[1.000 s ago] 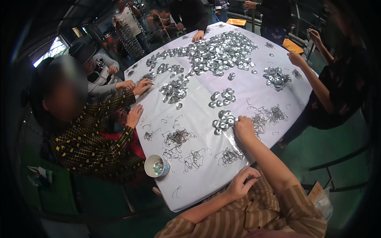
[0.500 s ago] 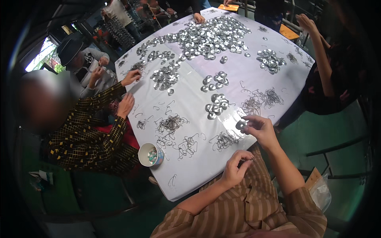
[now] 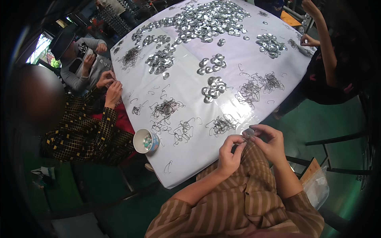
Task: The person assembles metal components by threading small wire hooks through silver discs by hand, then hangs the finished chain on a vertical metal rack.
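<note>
Just off the near table edge, my right hand (image 3: 270, 143) pinches a round silver metal disc (image 3: 249, 133) with a small hole at its middle. My left hand (image 3: 231, 155) meets it from the other side, thumb and forefinger pinched on a thin bit of wire whose shape is mostly hidden. The fingertips of both hands are close together at the disc. Beyond them on the table lies a tangled pile of bent wire hooks (image 3: 221, 125). A small group of similar discs (image 3: 214, 89) sits farther off.
The white-covered table (image 3: 190, 158) carries a large heap of discs (image 3: 210, 20) at the far side. A paper cup (image 3: 145, 141) with small coloured pieces stands near the left edge. Co-workers sit left; a person's arm (image 3: 325, 51) shows at right. A plastic bag (image 3: 317, 184) hangs at lower right.
My right hand has brought the disc down and nearer to me, and my left hand has risen to meet it. The co-worker at left has drawn both hands back from the table.
</note>
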`<state>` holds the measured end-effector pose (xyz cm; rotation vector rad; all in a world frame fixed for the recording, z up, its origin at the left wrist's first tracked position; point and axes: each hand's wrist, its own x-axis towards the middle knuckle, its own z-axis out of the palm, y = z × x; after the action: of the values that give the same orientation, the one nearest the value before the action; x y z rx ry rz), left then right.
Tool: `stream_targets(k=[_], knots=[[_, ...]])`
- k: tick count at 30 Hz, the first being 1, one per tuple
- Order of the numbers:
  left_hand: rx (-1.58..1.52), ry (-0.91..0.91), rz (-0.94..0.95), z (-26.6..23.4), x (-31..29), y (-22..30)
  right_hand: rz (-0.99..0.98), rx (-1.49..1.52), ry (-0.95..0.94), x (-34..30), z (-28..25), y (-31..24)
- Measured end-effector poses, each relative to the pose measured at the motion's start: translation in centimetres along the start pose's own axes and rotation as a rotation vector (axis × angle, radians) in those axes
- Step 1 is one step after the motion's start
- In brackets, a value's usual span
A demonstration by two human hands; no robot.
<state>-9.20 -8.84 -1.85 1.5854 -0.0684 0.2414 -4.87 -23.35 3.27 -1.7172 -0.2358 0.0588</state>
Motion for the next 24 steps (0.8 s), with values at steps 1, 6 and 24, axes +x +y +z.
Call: stream_targets(k=[1,6,24], knots=[[0.019,-0.003,-0.004,0.0,0.0,0.1,-0.017,-0.028,0.014,-0.1,0.1,0.0],[-0.022,0.010,-0.017,0.3,0.2,0.2,0.003,-0.046,0.040,-0.6,0.2,-0.5],[1.260,-0.116,0.188,-7.9,7.1,-4.6,-0.097,-0.130,0.033,-1.3,0.1,-0.7]])
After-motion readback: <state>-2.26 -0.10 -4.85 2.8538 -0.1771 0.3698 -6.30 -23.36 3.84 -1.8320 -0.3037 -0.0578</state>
